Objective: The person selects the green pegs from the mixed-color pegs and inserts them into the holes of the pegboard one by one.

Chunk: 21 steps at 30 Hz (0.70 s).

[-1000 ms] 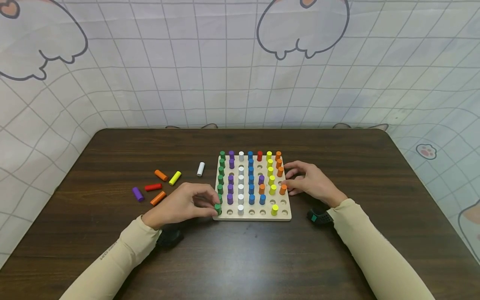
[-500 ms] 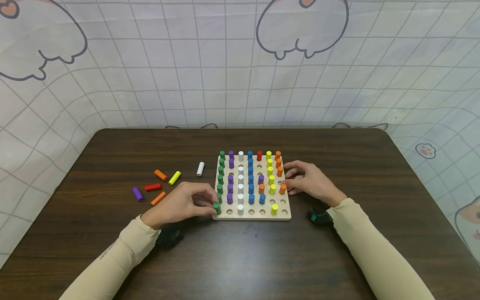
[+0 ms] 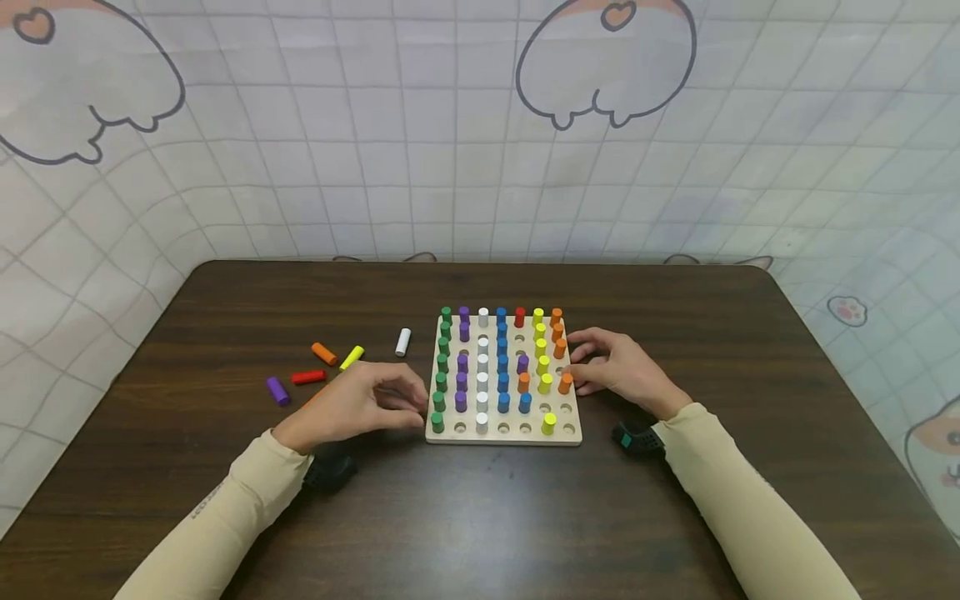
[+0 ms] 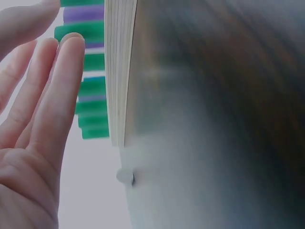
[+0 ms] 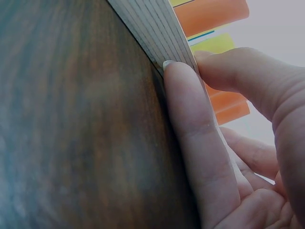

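Observation:
A light wooden pegboard (image 3: 491, 440) stands on the table with rows of coloured pegs upright in it. The front-left corner peg (image 3: 437, 422) is green and ends a full green column on the left side. Just left of it is my left hand (image 3: 360, 406), holding nothing, fingers loosely extended and apart from the peg. My right hand (image 3: 622, 372) grips the board's right edge; in the right wrist view the thumb is on top and a finger (image 5: 195, 124) lies along the side. Several holes in the front rows show bare.
Loose pegs lie left of the board: a white peg (image 3: 403, 342), a yellow peg (image 3: 352, 358), an orange peg (image 3: 324, 353), a red peg (image 3: 308, 377) and a purple peg (image 3: 277, 391). Another orange peg is mostly behind the left hand. A patterned cloth (image 3: 480, 167) hangs behind the table.
My left hand has let go of the green corner peg and drawn slightly left. The peg stays upright in its hole. My right hand keeps its place at the board's edge.

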### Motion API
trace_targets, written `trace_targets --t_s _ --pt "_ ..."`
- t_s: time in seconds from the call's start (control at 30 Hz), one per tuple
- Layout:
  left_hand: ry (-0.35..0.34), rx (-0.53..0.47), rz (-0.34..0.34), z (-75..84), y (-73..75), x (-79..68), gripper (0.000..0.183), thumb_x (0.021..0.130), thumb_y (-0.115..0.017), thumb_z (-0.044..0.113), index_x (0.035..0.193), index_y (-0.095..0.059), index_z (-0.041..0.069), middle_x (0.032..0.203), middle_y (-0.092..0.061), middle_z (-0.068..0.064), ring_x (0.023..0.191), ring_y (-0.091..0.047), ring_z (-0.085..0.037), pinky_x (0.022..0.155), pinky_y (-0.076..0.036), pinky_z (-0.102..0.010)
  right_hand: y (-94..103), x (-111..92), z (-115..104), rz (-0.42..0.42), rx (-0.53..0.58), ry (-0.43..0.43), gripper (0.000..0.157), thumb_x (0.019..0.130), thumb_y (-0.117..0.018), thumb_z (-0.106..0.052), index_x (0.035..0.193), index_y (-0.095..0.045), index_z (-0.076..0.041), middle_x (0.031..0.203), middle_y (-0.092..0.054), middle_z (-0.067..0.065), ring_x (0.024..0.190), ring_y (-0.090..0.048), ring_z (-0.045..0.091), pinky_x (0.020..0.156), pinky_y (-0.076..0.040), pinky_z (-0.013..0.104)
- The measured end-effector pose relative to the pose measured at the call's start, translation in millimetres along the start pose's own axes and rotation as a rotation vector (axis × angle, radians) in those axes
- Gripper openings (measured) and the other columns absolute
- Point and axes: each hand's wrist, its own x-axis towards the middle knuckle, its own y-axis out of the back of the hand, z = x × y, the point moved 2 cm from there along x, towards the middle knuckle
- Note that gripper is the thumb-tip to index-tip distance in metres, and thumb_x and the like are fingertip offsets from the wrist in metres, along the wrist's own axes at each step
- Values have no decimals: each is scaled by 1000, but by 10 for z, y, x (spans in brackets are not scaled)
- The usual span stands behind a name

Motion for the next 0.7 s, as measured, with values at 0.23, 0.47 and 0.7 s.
trace_targets --t_s 0.23,0.47,0.7 --pt "39 214 136 -132 255 -212 20 87 -84 25 103 -71 26 101 -76 8 96 -72 -2 88 -61 -25 33 -20 100 -11 13 1 67 94 -77 -28 149 -47 -7 125 -58 19 89 -75 20 80 -66 34" --pt "145 432 378 -245 736 -575 18 93 -79 28 108 -73 20 100 -76 4 87 -68 4 80 -57 -14 120 -55 144 11 -11 3 65 96 -75 -34 150 -48 -9 126 -62 18 91 -76 22 83 -65 33" --pt "184 616 643 -367 1068 -893 26 95 -76 25 117 -70 13 108 -77 -8 82 -55 12 72 -43 -6 249 -182 134 127 -30 73 58 99 -71 -34 147 -51 -9 121 -65 20 90 -75 22 80 -66 34"
